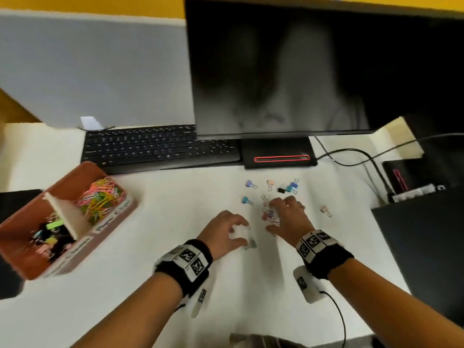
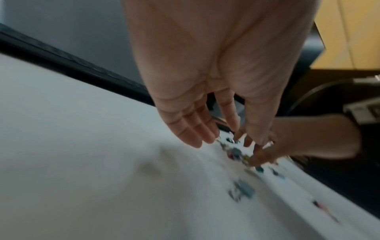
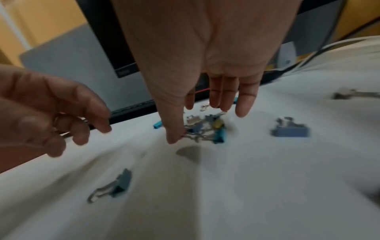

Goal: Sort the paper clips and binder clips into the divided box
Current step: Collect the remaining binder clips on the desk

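Observation:
The orange divided box (image 1: 69,177) stands at the left; coloured paper clips (image 1: 100,200) fill its far compartment and binder clips (image 1: 50,234) its near one. Several binder clips lie loose on the white desk: purple (image 1: 250,184), peach (image 1: 270,184), teal (image 1: 247,200), pale pink (image 1: 326,210). My right hand (image 1: 281,212) (image 3: 205,125) hovers with straight fingers over a small cluster of clips (image 3: 213,131), its thumb tip touching their wire handles. My left hand (image 1: 238,232) (image 2: 228,141) is empty with relaxed fingers, just above a grey-green binder clip (image 1: 251,244) (image 3: 117,186).
A black keyboard (image 1: 160,146) and a monitor (image 1: 301,66) on its stand (image 1: 278,154) lie behind the clips. Cables (image 1: 351,156) run at the back right. A dark block (image 1: 426,247) borders the desk at the right. Another blue clip (image 3: 290,129) lies right of the cluster.

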{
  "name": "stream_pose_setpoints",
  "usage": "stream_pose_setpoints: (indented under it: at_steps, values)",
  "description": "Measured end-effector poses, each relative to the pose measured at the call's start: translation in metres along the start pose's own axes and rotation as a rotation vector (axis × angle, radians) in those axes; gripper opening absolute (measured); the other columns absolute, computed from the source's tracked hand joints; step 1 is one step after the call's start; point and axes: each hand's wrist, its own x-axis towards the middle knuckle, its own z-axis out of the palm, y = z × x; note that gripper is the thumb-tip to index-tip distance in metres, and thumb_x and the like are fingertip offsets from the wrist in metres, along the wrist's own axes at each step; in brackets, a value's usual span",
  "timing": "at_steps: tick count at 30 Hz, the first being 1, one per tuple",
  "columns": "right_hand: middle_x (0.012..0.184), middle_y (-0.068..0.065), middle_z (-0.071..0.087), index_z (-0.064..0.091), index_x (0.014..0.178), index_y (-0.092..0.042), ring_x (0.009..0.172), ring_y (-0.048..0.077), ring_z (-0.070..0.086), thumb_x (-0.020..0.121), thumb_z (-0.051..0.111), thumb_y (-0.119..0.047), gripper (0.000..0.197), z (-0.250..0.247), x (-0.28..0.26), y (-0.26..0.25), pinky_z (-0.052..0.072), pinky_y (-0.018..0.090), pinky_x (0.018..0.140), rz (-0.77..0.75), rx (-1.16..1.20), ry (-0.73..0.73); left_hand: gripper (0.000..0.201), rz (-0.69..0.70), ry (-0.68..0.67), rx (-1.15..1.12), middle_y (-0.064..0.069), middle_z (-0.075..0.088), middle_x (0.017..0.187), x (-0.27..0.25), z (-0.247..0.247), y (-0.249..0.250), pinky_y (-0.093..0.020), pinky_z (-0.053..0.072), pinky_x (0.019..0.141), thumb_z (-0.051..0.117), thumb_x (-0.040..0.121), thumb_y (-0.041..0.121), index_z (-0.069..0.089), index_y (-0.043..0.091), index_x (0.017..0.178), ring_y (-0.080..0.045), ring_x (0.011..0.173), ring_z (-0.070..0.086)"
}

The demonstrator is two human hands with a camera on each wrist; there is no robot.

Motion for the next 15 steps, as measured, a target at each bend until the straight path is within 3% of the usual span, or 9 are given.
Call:
stream_pose_setpoints:
  at_steps: [3,6,9,15]
  values:
    - [0.125,0.01,0.037,0.042,0.127,-0.022,0.112,0.031,0.045,0.072,0.077,-0.03,0.066,0.002,0.001,0.02,0.042,0.037,0.096,0.031,0.071,-0.077,0.038,-0.008,-0.126,0.113,0.0,0.045,0.101,0.018,0.031,0.0,-0.024,0.043,0.086,0.076,0.071,0.027,0.062,0.024,0.106,-0.018,0.094,0.052]
    - [0.122,0.009,0.041,0.051,0.121,-0.018,0.107,0.029,0.049,0.074,0.075,-0.02,0.053,0.006,0.008,0.033,0.041,0.028,0.091,-0.031,0.137,-0.086,0.029,-0.005,-0.14,0.22,0.004,0.042,0.101,0.028,0.051,-0.008,-0.026,0.04,0.091,0.071,0.075,0.022,0.062,0.02,0.102,-0.018,0.099,0.049]
    - [0.113,0.01,0.052,0.063,0.108,-0.012,0.101,0.028,0.056,0.08,0.067,-0.012,0.028,0.01,0.017,0.037,0.039,0.024,0.084,-0.085,0.19,-0.072,0.012,0.005,-0.1,0.252,0.007,0.042,0.093,0.031,0.054,-0.01,-0.026,0.041,0.085,0.065,0.08,0.02,0.059,0.016,0.091,-0.018,0.096,0.048]
    - [0.11,0.007,0.051,0.066,0.096,-0.01,0.091,0.023,0.058,0.08,0.068,-0.012,0.016,0.01,0.023,0.043,0.046,0.027,0.082,-0.171,0.22,-0.057,0.01,-0.036,0.068,0.21,0.006,0.042,0.082,0.039,0.041,-0.009,-0.022,0.037,0.07,0.067,0.077,0.013,0.058,0.013,0.078,-0.016,0.078,0.049]
